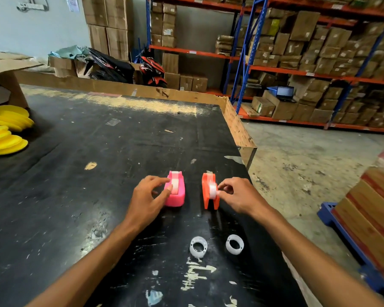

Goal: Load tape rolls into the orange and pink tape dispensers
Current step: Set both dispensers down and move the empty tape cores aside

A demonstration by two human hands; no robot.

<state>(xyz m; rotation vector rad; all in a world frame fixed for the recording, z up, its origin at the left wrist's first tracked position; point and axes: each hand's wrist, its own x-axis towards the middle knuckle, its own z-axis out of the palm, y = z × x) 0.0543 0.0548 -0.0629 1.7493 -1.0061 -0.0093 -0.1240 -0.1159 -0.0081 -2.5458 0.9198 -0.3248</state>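
A pink tape dispenser (178, 196) and an orange tape dispenser (207, 191) stand side by side on the black table (75, 173), each with a whitish tape roll seated in it. My left hand (148, 196) pinches the tape roll (175, 185) in the pink dispenser from its left side. The fingertips of my right hand (238, 194) grip the tape roll (212, 191) in the orange one from the right. Two white plastic rings lie nearer to me, one (198, 246) at left, the other (234, 244) at right.
Yellow round pads (7, 129) are stacked at the table's left edge beside an open cardboard box (5, 69). A cardboard strip lines the table's far edge. On the right stand a blue pallet with boxes (368, 218) and shelving full of cartons.
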